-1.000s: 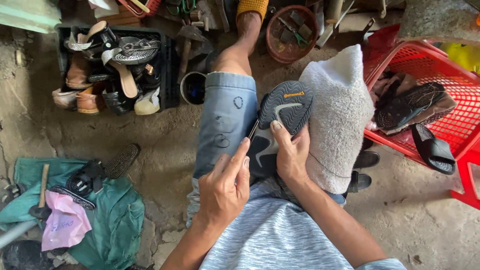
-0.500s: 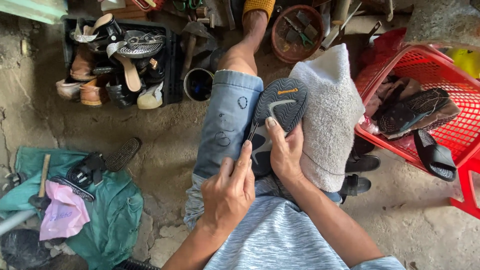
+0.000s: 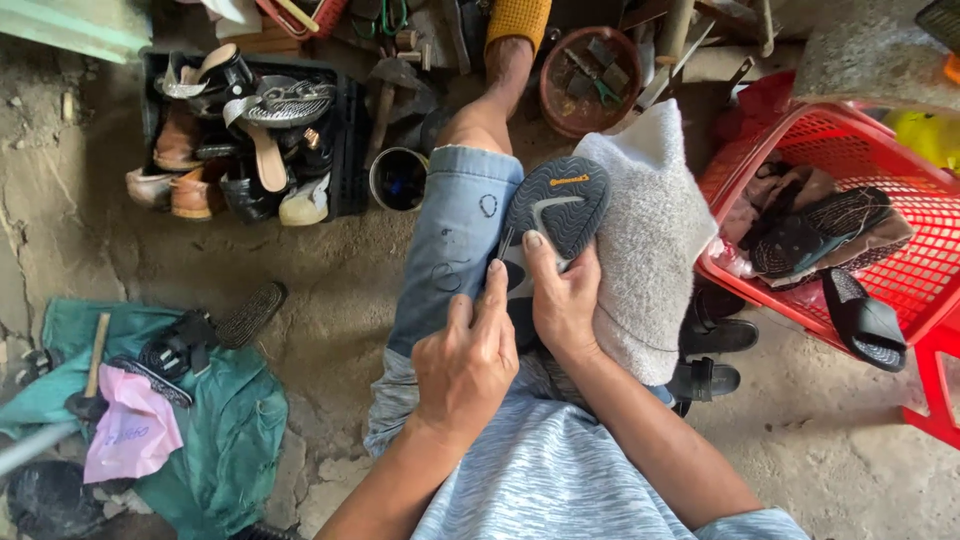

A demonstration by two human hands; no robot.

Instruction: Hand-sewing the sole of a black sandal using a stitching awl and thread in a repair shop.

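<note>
While your right hand (image 3: 565, 300) grips the dark shoe sole (image 3: 553, 215) in the middle of the frame, your left hand (image 3: 468, 360) pinches a thin tool (image 3: 503, 245) — its tip touches the sole's edge.

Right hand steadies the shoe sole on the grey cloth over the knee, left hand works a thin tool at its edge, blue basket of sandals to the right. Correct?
Not quite: the basket is red, as the head view shows. The rest holds.

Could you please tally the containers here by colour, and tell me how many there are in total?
Red plastic baskets: 1
Black crates of shoes: 1
Brown round bowls of tools: 1
Dark tins: 1
Total: 4
</note>
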